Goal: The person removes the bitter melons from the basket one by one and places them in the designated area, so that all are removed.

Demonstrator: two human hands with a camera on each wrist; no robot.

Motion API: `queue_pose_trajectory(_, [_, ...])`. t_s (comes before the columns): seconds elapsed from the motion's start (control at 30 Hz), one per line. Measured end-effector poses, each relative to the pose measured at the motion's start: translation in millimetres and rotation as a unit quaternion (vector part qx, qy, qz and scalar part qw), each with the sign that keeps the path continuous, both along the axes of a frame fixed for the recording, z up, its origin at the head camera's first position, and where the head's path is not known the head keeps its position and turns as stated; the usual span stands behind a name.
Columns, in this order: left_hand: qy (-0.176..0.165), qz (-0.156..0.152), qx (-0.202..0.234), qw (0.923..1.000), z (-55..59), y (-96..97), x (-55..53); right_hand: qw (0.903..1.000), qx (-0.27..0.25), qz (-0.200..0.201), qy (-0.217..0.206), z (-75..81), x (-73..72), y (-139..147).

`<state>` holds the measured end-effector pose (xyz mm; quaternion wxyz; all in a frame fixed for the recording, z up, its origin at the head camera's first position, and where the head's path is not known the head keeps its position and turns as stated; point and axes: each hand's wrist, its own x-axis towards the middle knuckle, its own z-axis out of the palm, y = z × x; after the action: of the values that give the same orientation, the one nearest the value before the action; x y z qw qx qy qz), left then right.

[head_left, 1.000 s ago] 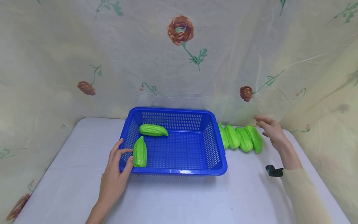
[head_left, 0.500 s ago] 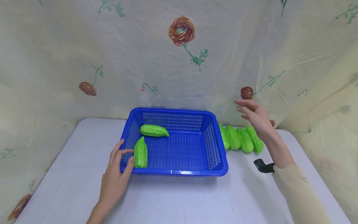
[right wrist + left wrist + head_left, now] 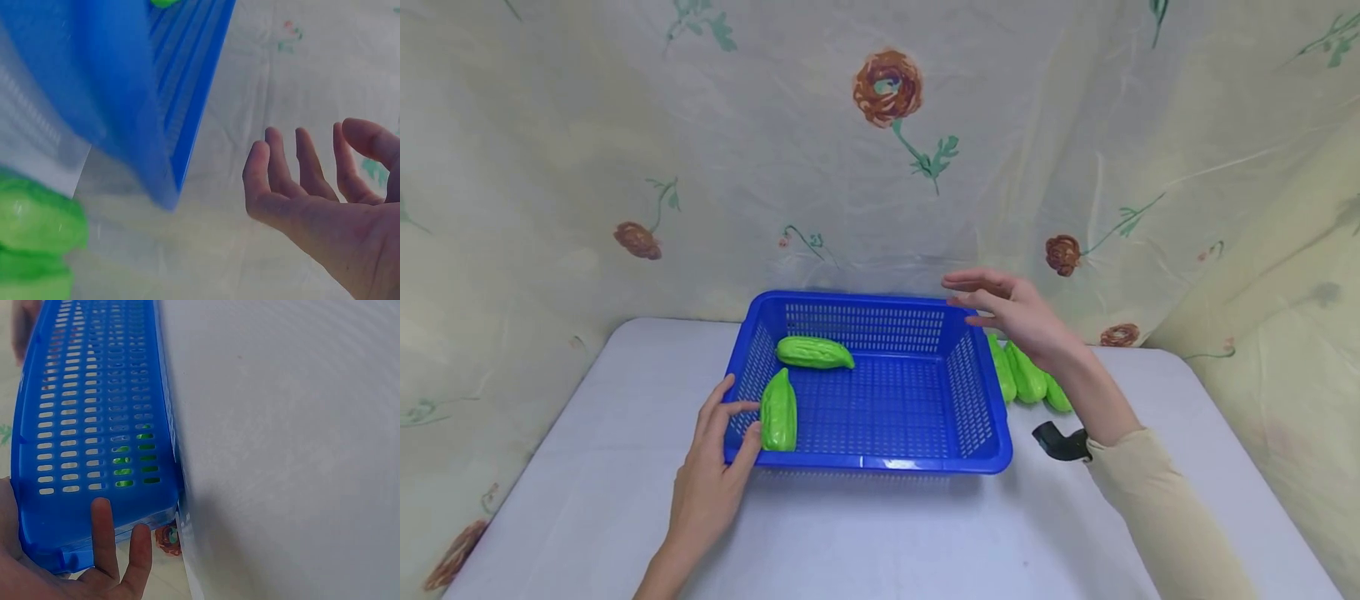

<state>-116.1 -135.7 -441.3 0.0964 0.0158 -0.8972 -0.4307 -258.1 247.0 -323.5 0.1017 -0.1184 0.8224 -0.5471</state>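
A blue plastic basket [image 3: 861, 460] with slotted walls sits on the table. Two ribbed green bitter melons lie inside at its left: one bitter melon [image 3: 815, 352] sideways near the back, another bitter melon [image 3: 779, 410] lengthwise by the left wall. My left hand [image 3: 715, 479] grips the basket's front left corner, thumb and a finger over the rim. Above the back right corner hovers my right hand [image 3: 1018, 315], fingers loosely bent and holding nothing; its palm shows in the right wrist view. More bitter melons [image 3: 1025, 373] lie in a row right of the basket, partly hidden behind that hand.
The table [image 3: 917, 542] has a white cover. A flowered curtain [image 3: 820, 167] hangs close behind the basket and along both sides. A black strap piece [image 3: 1060, 442] sticks out from the right wrist.
My right hand has moved left, from beyond the row of bitter melons to over the basket's back right corner, with nothing in it. The left hand and basket have stayed in place.
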Motion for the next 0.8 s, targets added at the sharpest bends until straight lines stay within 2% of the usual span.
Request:
queue_pose_trajectory(0.33, [0.000, -0.001, 0.001, 1.0000, -0.1, -0.2, 0.2, 0.9961, -0.026, 0.079, -0.029, -7.7, -7.5, -53])
queue_pose_trajectory(0.43, [0.000, 0.002, 0.000, 1.0000, -0.9, -0.6, 0.5, 0.9944, -0.017, 0.099, -0.033, -10.7, -10.4, -67])
queue_pose_trajectory(0.8, [0.003, 0.000, -0.008, 1.0000, -2.0, -1.6, -0.7, 0.9894, 0.000, 0.135, -0.055, -28.7, -31.3, -107])
